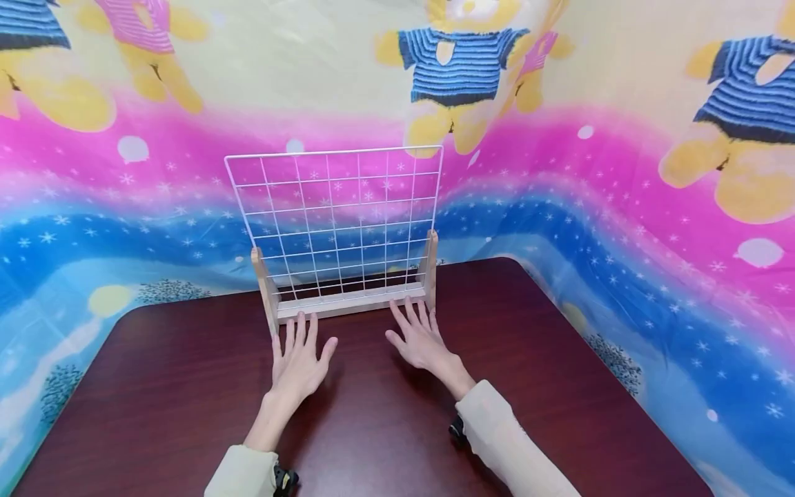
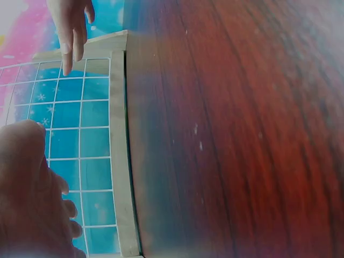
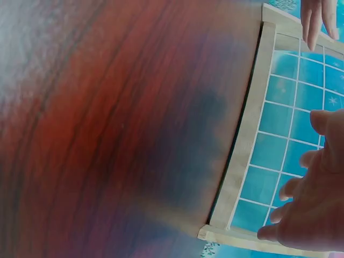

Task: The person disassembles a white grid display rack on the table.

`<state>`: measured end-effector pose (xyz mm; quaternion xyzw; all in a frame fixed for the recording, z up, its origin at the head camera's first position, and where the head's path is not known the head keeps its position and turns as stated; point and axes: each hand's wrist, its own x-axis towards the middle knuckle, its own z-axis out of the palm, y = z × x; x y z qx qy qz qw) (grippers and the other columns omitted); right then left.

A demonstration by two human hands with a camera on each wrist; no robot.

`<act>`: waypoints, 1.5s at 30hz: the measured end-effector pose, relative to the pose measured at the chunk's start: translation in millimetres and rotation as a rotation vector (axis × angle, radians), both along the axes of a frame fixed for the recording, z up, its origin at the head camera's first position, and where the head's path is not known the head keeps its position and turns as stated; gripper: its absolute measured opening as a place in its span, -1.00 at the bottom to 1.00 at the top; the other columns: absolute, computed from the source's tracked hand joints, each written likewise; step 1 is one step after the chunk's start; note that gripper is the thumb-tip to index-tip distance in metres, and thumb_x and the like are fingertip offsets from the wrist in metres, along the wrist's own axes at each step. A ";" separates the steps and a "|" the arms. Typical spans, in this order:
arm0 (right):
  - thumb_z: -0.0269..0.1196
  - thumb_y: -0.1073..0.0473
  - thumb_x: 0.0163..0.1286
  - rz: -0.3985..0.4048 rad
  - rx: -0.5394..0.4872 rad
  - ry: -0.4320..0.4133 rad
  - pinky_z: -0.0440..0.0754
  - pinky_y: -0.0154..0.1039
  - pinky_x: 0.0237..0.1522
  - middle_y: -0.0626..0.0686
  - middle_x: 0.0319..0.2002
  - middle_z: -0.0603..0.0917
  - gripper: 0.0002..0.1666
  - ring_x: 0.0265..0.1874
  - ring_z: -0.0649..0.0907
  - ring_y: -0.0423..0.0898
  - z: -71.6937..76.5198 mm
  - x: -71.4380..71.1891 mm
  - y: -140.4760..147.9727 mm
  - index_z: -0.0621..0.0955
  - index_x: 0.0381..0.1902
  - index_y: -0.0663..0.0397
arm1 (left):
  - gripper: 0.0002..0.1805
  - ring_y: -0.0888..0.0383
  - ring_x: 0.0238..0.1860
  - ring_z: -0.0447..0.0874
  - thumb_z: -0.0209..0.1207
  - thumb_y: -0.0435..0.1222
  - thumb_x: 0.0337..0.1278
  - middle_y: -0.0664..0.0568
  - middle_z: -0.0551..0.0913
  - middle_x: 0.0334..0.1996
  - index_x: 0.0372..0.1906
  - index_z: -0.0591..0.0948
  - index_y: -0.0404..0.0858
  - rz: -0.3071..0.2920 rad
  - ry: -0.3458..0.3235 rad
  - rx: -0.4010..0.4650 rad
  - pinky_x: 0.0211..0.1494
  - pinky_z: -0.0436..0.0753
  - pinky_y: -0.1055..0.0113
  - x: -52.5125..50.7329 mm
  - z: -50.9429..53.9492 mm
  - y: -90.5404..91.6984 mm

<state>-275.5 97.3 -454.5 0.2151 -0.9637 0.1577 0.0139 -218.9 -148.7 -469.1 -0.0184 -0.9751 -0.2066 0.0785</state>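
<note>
A white wire grid panel (image 1: pixel 335 221) stands upright in a wooden base (image 1: pixel 354 301) with a wooden post at each side. My left hand (image 1: pixel 299 362) is spread palm down in front of the base's left end, and my right hand (image 1: pixel 422 343) is spread likewise before its right end. Neither hand holds anything. In the left wrist view the left hand (image 2: pixel 27 188) covers part of the grid. The right hand (image 3: pixel 317 199) does the same in the right wrist view. Whether the fingertips touch the base, I cannot tell.
The stand rests near the back edge of a dark red-brown wooden table (image 1: pixel 373 428). Behind and to the right hangs a colourful cloth (image 1: pixel 596 228) printed with bears and snowflakes. Dark straps with small devices (image 1: pixel 286 480) circle both wrists below pale sleeves.
</note>
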 end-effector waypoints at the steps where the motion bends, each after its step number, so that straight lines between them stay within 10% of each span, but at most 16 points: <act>1: -0.07 -0.14 0.54 0.005 -0.029 -0.009 -0.16 0.30 0.35 0.23 0.52 -0.10 -0.26 0.46 -0.16 0.28 -0.1 -0.8 1.3 0.03 0.54 -0.05 | -0.18 -0.19 0.50 -0.35 -0.28 0.20 0.43 -0.21 -0.18 0.52 0.54 -0.11 -0.21 -0.003 0.000 0.004 0.40 -0.29 -0.23 -0.5 -0.5 -0.3; 22: 0.00 -0.02 0.55 0.156 -0.465 -0.104 -0.03 0.26 0.36 0.20 0.52 -0.07 -0.25 0.48 -0.07 0.13 -0.7 -18.7 21.8 0.00 0.54 0.01 | -0.24 -0.20 0.50 -0.33 -0.38 0.13 0.50 -0.19 -0.25 0.53 0.53 -0.14 -0.26 -0.071 -0.038 0.220 0.39 -0.16 -0.26 0.4 -1.2 -13.2; 33: -0.02 0.02 0.57 0.102 -0.587 -0.094 0.25 0.07 0.32 0.02 0.49 0.13 -0.32 0.38 0.28 0.06 6.5 -29.4 39.3 0.05 0.54 -0.19 | -0.31 -0.24 0.48 -0.16 -0.34 0.01 0.55 -0.28 -0.10 0.50 0.52 -0.06 -0.34 -0.098 0.062 0.399 0.41 -0.02 -0.17 0.5 -5.4 -41.0; 45: -0.08 0.10 0.59 0.088 -0.830 -0.122 0.34 0.09 0.25 0.27 0.40 0.26 -0.41 0.35 0.32 0.15 22.4 -52.5 67.9 0.18 0.48 0.14 | -0.40 -0.26 0.38 0.18 -0.31 -0.05 0.57 -0.30 0.17 0.42 0.50 0.06 -0.28 -0.056 0.193 0.465 0.34 0.17 -0.19 -4.9 3.4 -66.9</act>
